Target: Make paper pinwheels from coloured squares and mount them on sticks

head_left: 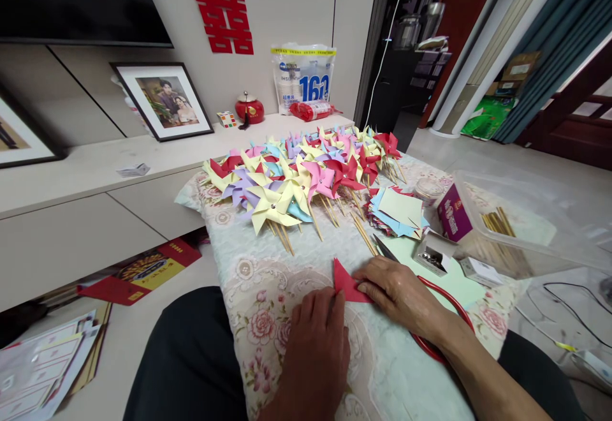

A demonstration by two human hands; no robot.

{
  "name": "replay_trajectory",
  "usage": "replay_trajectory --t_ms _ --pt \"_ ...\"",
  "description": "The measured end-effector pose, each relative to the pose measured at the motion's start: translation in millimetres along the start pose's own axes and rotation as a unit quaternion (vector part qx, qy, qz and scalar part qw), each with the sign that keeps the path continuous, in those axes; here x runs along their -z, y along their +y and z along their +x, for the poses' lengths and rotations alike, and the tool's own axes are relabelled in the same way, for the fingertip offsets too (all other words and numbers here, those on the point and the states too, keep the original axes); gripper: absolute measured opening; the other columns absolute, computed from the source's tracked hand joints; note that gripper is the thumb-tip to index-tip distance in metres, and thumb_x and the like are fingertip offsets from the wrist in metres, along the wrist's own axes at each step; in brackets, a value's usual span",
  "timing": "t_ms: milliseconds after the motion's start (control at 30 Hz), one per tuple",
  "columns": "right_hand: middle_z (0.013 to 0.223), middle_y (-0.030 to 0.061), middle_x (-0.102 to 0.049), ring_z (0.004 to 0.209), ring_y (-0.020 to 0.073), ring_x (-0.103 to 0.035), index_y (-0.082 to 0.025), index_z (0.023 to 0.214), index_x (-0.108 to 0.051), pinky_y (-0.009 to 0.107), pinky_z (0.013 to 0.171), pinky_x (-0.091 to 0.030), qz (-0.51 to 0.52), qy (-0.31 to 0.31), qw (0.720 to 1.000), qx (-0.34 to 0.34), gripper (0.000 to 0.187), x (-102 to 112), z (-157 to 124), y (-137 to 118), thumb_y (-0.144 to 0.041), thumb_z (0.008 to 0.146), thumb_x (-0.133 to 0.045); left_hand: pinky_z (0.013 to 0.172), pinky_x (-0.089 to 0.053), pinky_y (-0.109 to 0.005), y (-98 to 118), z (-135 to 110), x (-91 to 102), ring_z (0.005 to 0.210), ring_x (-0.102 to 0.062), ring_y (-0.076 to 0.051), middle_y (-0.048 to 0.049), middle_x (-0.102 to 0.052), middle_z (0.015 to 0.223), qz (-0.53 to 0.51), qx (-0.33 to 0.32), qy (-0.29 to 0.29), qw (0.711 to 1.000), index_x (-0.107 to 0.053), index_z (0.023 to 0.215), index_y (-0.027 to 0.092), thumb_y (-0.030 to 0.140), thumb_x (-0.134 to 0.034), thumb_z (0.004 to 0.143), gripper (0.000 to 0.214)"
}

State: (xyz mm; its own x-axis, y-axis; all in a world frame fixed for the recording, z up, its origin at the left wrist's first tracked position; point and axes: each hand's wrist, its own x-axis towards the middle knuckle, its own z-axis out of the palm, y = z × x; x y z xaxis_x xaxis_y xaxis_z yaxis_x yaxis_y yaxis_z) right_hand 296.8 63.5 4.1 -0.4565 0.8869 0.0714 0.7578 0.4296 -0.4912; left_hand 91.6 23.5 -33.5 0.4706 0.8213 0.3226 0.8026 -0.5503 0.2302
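A small red paper triangle (345, 282) lies folded on the floral tablecloth (248, 280). My left hand (318, 332) rests flat beside it, fingertips touching its left edge. My right hand (396, 290) presses down on the paper's right side with fingers together and flat. Under my right wrist lie scissors with red handles (447, 303). Beyond the paper is a big heap of coloured paper pinwheels (306, 175) on wooden sticks.
A stack of coloured paper squares (399, 212) sits right of the pinwheels. A small box of pins (431, 258), a purple box (452, 214) and a clear plastic tub with sticks (521, 229) stand at the right. Framed photos (165, 99) lean on the shelf behind.
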Motion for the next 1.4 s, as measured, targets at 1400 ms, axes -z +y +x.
replay_trajectory --t_ms 1400 --pt "0.13 0.0103 -0.062 0.118 0.0287 -0.051 -0.024 0.127 -0.061 0.046 0.097 -0.041 -0.164 -0.029 0.983 0.072 0.029 -7 -21 -31 -0.02 0.102 -0.046 0.095 -0.05 -0.052 -38 7 15.4 0.113 -0.055 -0.032 -0.0109 -0.067 0.13 -0.041 -0.155 -0.036 0.986 -0.061 0.129 0.01 0.017 -0.053 0.091 0.04"
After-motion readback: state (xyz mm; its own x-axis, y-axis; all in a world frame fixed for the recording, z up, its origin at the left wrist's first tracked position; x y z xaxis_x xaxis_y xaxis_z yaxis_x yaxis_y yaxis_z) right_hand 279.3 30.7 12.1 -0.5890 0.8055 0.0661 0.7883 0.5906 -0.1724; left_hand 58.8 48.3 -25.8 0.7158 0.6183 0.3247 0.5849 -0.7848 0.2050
